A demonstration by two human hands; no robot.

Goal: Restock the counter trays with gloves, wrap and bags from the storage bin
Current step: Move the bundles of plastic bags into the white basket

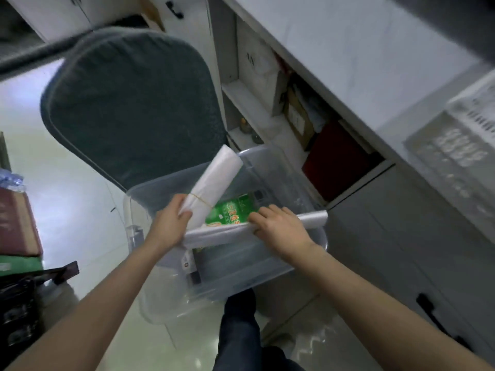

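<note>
Beside the desk, over the storage bin, your hands grip bag bundle and wrap roll; trays await.

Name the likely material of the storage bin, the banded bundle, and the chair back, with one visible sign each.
Storage bin: clear, glossy plastic; contents show through.
Banded bundle: thin white plastic film, probably bags; translucent, matte, cinched by a rubber band.
Chair back: dark green fabric upholstery; soft, matte, piped edge.

Left hand holding bag bundle, right hand holding roll
</note>
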